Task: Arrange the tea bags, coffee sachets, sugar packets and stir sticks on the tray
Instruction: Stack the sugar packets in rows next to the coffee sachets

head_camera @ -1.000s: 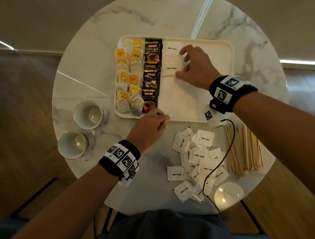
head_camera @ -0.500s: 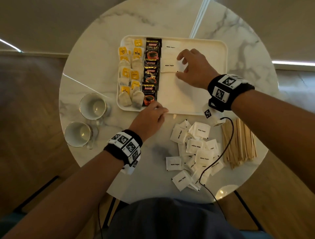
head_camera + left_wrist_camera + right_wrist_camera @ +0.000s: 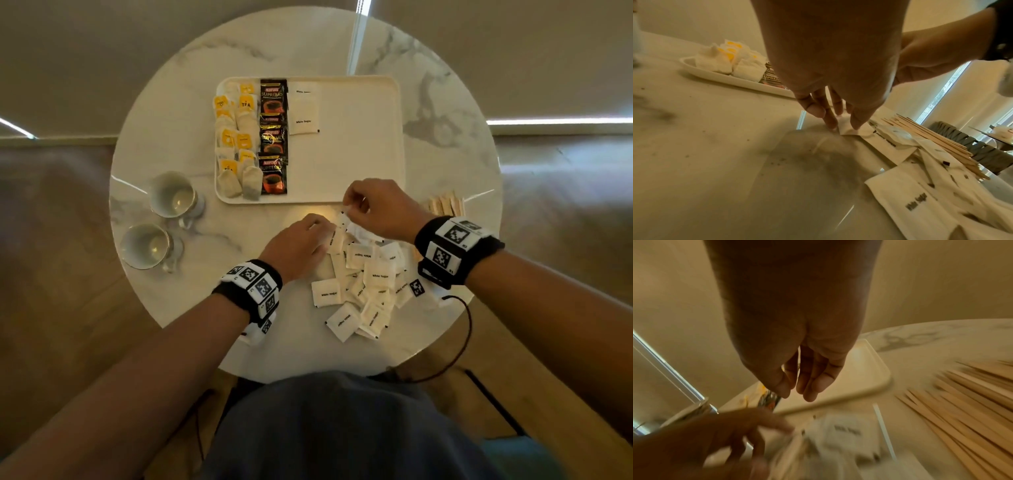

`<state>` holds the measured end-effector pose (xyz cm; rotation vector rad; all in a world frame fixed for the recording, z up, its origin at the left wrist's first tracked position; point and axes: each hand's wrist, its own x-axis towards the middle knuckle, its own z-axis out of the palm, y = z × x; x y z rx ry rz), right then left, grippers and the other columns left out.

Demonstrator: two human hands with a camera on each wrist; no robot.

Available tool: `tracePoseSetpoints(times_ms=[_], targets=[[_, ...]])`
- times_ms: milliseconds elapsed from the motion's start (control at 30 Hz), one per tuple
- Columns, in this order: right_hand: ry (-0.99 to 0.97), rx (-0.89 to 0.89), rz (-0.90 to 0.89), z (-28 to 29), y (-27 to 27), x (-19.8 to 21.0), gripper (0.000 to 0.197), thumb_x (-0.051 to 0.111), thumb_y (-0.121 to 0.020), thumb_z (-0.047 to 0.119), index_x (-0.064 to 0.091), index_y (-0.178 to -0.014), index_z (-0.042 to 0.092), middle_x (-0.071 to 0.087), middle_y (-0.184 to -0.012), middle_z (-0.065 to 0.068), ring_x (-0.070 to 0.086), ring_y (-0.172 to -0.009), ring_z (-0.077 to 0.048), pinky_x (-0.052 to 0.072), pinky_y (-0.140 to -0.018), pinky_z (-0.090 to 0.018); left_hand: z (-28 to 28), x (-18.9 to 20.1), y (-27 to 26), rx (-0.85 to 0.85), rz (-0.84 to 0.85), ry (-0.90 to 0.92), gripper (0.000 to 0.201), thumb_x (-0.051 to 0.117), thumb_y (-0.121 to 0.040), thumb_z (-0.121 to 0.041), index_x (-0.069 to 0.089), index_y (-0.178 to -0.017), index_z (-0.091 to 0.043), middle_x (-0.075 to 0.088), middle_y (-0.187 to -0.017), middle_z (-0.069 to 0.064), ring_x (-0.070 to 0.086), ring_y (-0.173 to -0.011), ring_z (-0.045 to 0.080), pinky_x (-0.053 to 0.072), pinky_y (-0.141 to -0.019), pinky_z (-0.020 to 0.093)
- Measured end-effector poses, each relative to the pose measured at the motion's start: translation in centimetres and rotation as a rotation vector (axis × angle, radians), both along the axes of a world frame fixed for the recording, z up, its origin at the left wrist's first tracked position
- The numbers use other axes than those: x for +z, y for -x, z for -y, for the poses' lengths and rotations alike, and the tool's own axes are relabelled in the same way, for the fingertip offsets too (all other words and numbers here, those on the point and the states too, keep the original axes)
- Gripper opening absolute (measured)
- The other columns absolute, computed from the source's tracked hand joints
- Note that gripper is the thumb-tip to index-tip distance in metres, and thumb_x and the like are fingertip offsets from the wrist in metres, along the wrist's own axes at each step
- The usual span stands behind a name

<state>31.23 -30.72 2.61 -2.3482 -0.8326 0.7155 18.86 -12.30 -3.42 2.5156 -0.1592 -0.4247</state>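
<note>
A cream tray holds a column of tea bags, a row of dark coffee sachets and two white sugar packets. Several loose sugar packets lie in a pile on the table in front of the tray. My left hand is at the pile's left edge, its straight fingertips touching a packet. My right hand hovers over the pile's far end; its fingers hang loose and nothing shows between them. Wooden stir sticks lie to the right, mostly hidden by my right wrist.
Two white cups stand on the round marble table, left of the tray. A dark cable hangs from my right wrist over the table's near edge. The tray's right half is bare.
My right hand left the sugar packets on the tray and came back to the loose pile. My left hand moved from the tray's front edge to the pile.
</note>
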Motion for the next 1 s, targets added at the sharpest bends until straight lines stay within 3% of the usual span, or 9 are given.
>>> tracePoseSetpoints(times_ms=[200, 367, 500, 600, 767, 833, 933, 1000], targets=[[0.091, 0.035, -0.049, 3.3, 5.1, -1.6, 0.012, 0.059, -0.09, 0.018, 0.066, -0.099, 0.018, 0.061, -0.088, 0.004, 0.057, -0.081, -0.014, 0.052, -0.078, -0.034, 1.2, -0.2, -0.8, 0.098, -0.098, -0.095, 0.057, 0.065, -0.089, -0.027, 0.044, -0.141, -0.019, 0.037, -0.145, 0.001, 0.051, -0.12, 0.028, 0.05, -0.094, 0.046], [0.104, 0.022, -0.102, 4.0, 6.8, -2.3, 0.015, 0.06, -0.09, 0.016, 0.065, -0.104, 0.017, 0.061, -0.095, 0.001, 0.058, -0.087, -0.016, 0.052, -0.083, -0.036, 1.8, 0.4, -0.9, 0.2, -0.132, -0.086, 0.05, 0.07, -0.083, -0.027, 0.048, -0.127, -0.017, 0.042, -0.131, 0.003, 0.053, -0.108, 0.024, 0.049, -0.091, 0.041], [0.092, -0.01, -0.142, 4.1, 7.0, -2.3, 0.02, 0.061, -0.091, 0.016, 0.06, -0.111, 0.018, 0.062, -0.093, 0.001, 0.059, -0.084, -0.016, 0.054, -0.081, -0.036, 1.8, 1.5, -0.3, 0.263, -0.129, -0.048, 0.027, 0.057, -0.093, -0.02, 0.046, -0.117, -0.022, 0.052, -0.108, 0.003, 0.058, -0.089, 0.022, 0.052, -0.078, 0.041], [0.082, -0.028, -0.148, 4.1, 6.7, -2.1, 0.026, 0.061, -0.092, 0.017, 0.058, -0.117, 0.017, 0.064, -0.093, 0.001, 0.061, -0.083, -0.016, 0.055, -0.08, -0.036, 1.4, 2.0, 0.2, 0.225, -0.085, -0.031, 0.021, 0.053, -0.097, -0.017, 0.05, -0.117, -0.022, 0.055, -0.104, 0.003, 0.058, -0.09, 0.021, 0.052, -0.08, 0.039], [0.056, -0.034, -0.081, 4.0, 5.8, -1.8, 0.048, 0.07, -0.087, 0.028, 0.05, -0.13, 0.02, 0.053, -0.112, 0.003, 0.059, -0.087, -0.015, 0.05, -0.08, -0.029, 1.1, 3.2, 0.0, 0.095, 0.036, 0.07, 0.029, 0.052, -0.098, -0.011, 0.057, -0.123, -0.025, 0.053, -0.105, -0.002, 0.055, -0.09, 0.011, 0.05, -0.082, 0.029], [0.034, -0.017, -0.05, 3.8, 5.6, -1.8, 0.042, 0.07, -0.088, 0.032, 0.054, -0.125, 0.019, 0.053, -0.11, 0.003, 0.056, -0.085, -0.013, 0.048, -0.078, -0.026, 1.3, 3.8, -0.3, 0.046, 0.05, 0.105, 0.033, 0.055, -0.097, -0.011, 0.056, -0.128, -0.023, 0.057, -0.105, -0.003, 0.055, -0.09, 0.009, 0.048, -0.082, 0.025], [0.026, 0.021, 0.009, 3.6, 5.3, -1.8, 0.02, 0.064, -0.094, 0.032, 0.061, -0.104, 0.016, 0.058, -0.096, 0.002, 0.055, -0.08, -0.015, 0.045, -0.072, -0.026, 2.0, 4.4, -0.7, 0.036, 0.058, 0.159, 0.034, 0.058, -0.097, -0.013, 0.054, -0.129, -0.022, 0.063, -0.106, -0.002, 0.059, -0.093, 0.011, 0.049, -0.083, 0.026], [0.028, 0.034, 0.019, 3.8, 5.1, -1.8, 0.018, 0.061, -0.096, 0.031, 0.058, -0.091, 0.014, 0.059, -0.087, 0.001, 0.055, -0.075, -0.017, 0.041, -0.066, -0.026, 2.4, 4.5, -0.8, 0.035, 0.073, 0.189, 0.031, 0.059, -0.096, -0.012, 0.055, -0.126, -0.02, 0.064, -0.103, -0.003, 0.06, -0.091, 0.01, 0.051, -0.082, 0.026]])
